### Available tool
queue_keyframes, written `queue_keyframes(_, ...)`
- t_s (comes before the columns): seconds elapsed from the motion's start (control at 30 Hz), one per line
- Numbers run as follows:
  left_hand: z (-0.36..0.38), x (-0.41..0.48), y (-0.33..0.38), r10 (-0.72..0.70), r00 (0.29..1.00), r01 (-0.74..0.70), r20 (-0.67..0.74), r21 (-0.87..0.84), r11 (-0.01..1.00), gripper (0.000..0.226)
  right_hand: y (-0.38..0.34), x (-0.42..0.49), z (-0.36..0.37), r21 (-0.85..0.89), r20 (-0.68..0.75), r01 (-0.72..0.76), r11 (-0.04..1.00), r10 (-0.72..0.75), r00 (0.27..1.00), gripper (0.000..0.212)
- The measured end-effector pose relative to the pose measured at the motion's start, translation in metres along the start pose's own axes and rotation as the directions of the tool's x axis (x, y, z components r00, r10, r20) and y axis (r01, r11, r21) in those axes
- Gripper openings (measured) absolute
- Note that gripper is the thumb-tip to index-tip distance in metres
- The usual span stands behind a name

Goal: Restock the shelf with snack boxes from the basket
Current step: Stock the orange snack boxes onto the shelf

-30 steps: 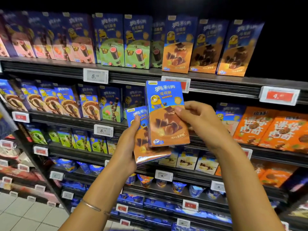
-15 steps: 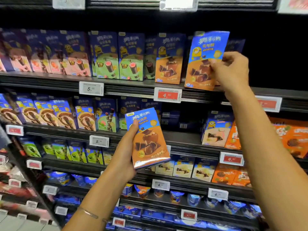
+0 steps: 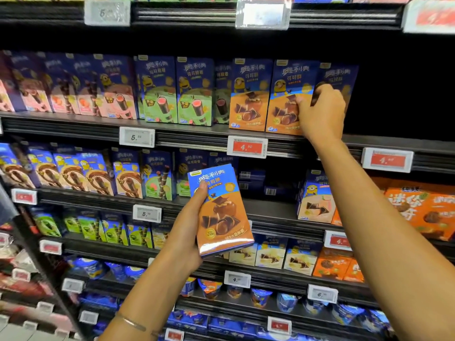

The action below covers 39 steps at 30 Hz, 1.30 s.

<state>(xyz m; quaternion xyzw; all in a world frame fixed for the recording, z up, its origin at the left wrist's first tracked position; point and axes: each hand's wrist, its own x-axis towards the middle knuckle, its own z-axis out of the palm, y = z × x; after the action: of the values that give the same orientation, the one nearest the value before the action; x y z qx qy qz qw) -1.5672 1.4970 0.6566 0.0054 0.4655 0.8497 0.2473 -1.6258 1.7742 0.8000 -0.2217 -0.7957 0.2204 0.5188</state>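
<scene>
My left hand grips a blue and orange snack box by its left edge, held tilted in front of the middle shelves. My right hand is up at the upper shelf, fingers wrapped on a matching blue and orange box that stands on the shelf board beside another of the same kind. A further box shows behind that hand, partly hidden. The basket is out of view.
Green-front boxes and pink-front boxes fill the upper shelf to the left. A dark gap lies right of my right hand. Price tags line the shelf edges. Orange boxes stand lower right.
My right hand has carried its box from mid-air at the shelf front down onto the upper shelf beside the matching box. The left hand keeps holding its box in about the same place.
</scene>
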Motion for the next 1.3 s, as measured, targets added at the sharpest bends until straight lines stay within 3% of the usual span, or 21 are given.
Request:
queue_keyframes(0.27,0.009,-0.003,0.002,0.025,1.000,-0.025,0.004,0.065,0.998,0.047,0.000,-0.010,-0.009,0.097,0.086,-0.008,0.995,-0.001,0.996,0.035)
queue_keyframes(0.37,0.012,-0.005,0.003,0.072,0.997,-0.071,-0.005,0.065,0.995,0.051,-0.007,-0.047,-0.027,0.276,-0.071,0.068,0.959,-0.050,0.996,0.029)
queue_keyframes(0.43,0.013,-0.006,0.003,0.106,0.994,-0.104,-0.026,0.076,0.992,0.059,-0.014,-0.090,-0.037,0.469,-0.126,0.145,0.871,-0.097,0.987,0.017)
queue_keyframes(0.5,0.016,-0.005,0.003,0.133,0.990,-0.130,-0.041,0.083,0.988,0.064,-0.020,-0.134,-0.039,0.608,0.086,0.025,0.794,-0.096,0.992,0.013)
queue_keyframes(0.6,0.019,-0.004,0.002,0.179,0.983,-0.176,-0.042,0.079,0.981,0.069,-0.021,-0.185,-0.036,0.553,0.493,-0.254,0.794,-0.066,0.868,0.025)
queue_keyframes(0.7,0.018,-0.002,0.000,0.229,0.972,-0.223,-0.045,0.107,0.969,0.071,-0.015,-0.208,-0.036,0.444,0.642,-0.342,0.828,-0.028,0.766,0.034)
queue_keyframes(1.0,0.021,0.005,-0.004,0.231,0.972,-0.224,-0.046,0.132,0.966,0.089,-0.010,-0.197,-0.049,0.392,0.617,-0.272,0.879,-0.033,0.786,0.025)
queue_keyframes(1.07,0.021,0.007,-0.007,0.275,0.958,-0.254,-0.088,0.194,0.948,0.077,-0.009,-0.192,-0.052,0.405,0.656,-0.354,0.843,0.002,0.755,0.022)
queue_keyframes(1.17,0.016,0.013,-0.011,0.333,0.929,-0.288,-0.163,0.248,0.925,0.041,-0.004,-0.182,-0.061,0.460,0.679,-0.465,0.756,0.038,0.734,0.017)
queue_keyframes(1.3,0.010,0.017,-0.010,0.324,0.925,-0.272,-0.199,0.249,0.929,0.054,0.002,-0.146,-0.081,0.555,0.561,-0.437,0.708,0.070,0.825,0.013)
